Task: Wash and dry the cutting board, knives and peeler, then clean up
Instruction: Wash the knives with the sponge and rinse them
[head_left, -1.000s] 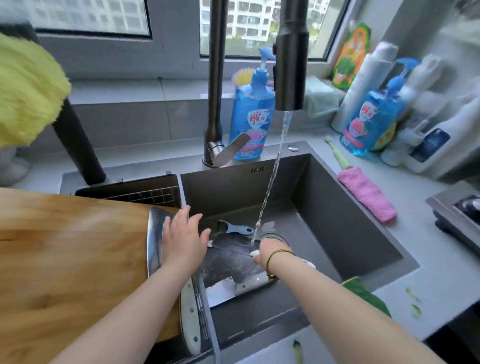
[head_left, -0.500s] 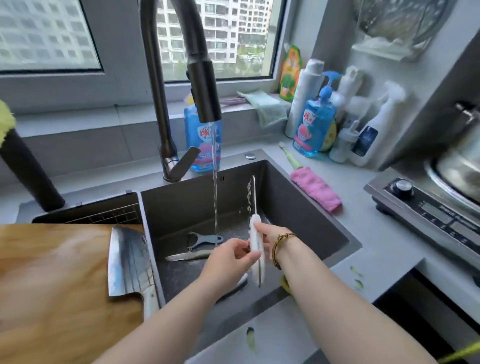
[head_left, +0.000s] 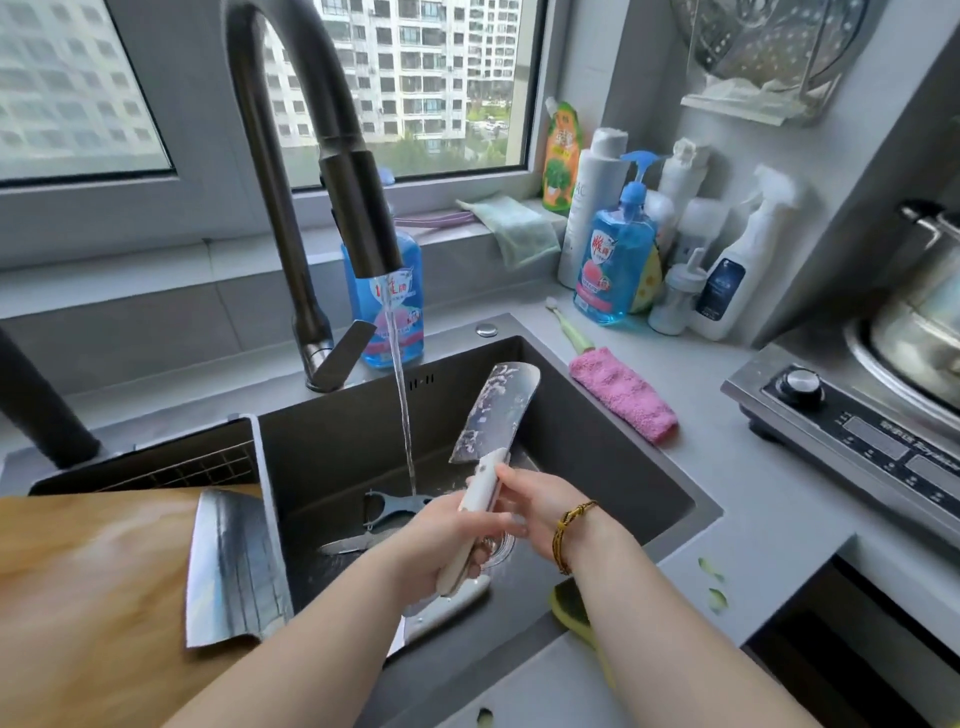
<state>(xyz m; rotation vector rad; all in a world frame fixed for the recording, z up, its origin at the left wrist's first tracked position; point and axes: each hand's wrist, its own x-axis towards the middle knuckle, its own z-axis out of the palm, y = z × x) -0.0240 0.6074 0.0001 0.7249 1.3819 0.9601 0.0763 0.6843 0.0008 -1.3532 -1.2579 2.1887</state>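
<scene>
Left grip (head_left: 447, 538) and right grip (head_left: 530, 501) clasp the handle of the soiled cleaver (head_left: 493, 415); tilt its blade under the stream (head_left: 402, 405), edge turned away.

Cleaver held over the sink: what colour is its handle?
The cleaver has an off-white handle, clearest in the head view.

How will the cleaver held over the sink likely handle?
Probably slippery: the cleaver is smeared with suds, and water runs beside it. Likely top-heavy: its broad blade stands above the slim handle that the left hand grips and the right hand holds. Looks stiff.
</scene>
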